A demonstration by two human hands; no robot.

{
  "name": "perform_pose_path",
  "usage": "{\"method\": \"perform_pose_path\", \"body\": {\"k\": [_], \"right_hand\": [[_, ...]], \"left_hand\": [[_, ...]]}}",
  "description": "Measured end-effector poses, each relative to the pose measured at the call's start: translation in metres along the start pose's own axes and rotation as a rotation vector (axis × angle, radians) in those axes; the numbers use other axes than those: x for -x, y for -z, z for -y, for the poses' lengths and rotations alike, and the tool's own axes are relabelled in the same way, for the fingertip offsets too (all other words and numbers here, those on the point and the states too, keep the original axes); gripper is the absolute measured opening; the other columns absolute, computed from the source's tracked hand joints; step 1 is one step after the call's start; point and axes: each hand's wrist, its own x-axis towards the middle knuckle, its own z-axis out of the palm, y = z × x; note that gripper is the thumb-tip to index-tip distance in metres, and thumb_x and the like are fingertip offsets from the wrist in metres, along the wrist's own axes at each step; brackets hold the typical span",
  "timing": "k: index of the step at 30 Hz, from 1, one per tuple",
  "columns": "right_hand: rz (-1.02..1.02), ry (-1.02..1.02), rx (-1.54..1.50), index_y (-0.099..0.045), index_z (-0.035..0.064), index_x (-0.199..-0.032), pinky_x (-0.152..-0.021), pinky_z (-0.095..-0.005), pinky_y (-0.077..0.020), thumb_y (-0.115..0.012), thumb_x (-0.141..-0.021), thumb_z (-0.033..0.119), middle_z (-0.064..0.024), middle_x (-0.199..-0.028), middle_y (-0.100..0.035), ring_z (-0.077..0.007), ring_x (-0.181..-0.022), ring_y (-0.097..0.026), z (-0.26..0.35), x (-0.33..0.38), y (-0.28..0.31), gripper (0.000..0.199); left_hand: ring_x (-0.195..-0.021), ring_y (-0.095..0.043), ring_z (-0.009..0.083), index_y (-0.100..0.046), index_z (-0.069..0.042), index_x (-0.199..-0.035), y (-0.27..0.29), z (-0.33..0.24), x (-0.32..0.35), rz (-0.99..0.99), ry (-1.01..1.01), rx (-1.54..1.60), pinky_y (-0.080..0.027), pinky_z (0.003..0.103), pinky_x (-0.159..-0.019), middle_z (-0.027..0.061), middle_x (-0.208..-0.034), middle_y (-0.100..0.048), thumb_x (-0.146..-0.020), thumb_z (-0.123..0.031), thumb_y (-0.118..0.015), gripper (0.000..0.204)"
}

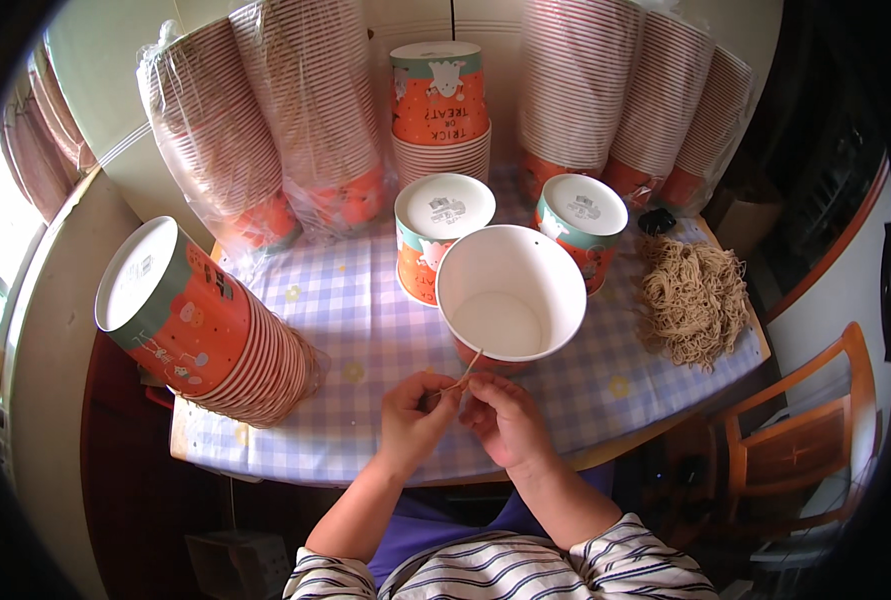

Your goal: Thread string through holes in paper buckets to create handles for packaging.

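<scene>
My left hand (417, 418) and my right hand (506, 418) meet near the table's front edge, fingertips pinched together. Between them is a thin tan cord (473, 363), its upper end standing up against the near rim of an orange paper bucket (513, 260). The bucket's mouth faces me, showing a bare white inside. Whether the cord passes through the bucket's wall is too small to tell. Just behind it, two more buckets stand upside down: one bucket (445, 207) to the left, another bucket (583, 206) to the right.
A pile of tan cords (697, 300) lies at the right, beside a small black object (656, 221). A nested bucket stack (215, 330) leans at the left edge. Plastic-wrapped stacks (310, 100) and more wrapped stacks (580, 90) line the back, flanking an upside-down stack (439, 100). A wooden chair (800, 430) stands right.
</scene>
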Motion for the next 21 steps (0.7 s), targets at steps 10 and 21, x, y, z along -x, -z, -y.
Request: {"method": "perform_pose_path", "body": {"k": [10, 21], "right_hand": [[0.033, -0.003, -0.019, -0.067, 0.0053, -0.095, -0.059, -0.0231, -0.0386, -0.060, -0.091, 0.015, 0.0005, -0.078, -0.062, -0.0071, -0.061, -0.049, -0.0023, 0.0004, -0.0004, 0.012], [-0.058, 0.202, 0.234, -0.068, 0.0056, -0.096, -0.061, -0.0187, -0.0358, -0.066, -0.088, 0.019, 0.0022, -0.086, -0.066, -0.0021, -0.068, -0.047, -0.0027, 0.0029, 0.0011, 0.015]], "left_hand": [[-0.050, -0.046, 0.0089, -0.062, -0.005, -0.089, -0.0035, 0.0046, -0.0017, -0.123, -0.683, -0.549, -0.035, 0.022, -0.044, 0.0029, -0.062, -0.051, -0.071, 0.006, -0.070, 0.023], [-0.053, -0.045, 0.0078, -0.062, -0.003, -0.092, -0.0070, -0.0006, 0.0020, -0.110, -0.499, -0.449, -0.035, 0.022, -0.046, 0.0039, -0.069, -0.054, -0.077, 0.002, -0.069, 0.016]]}}
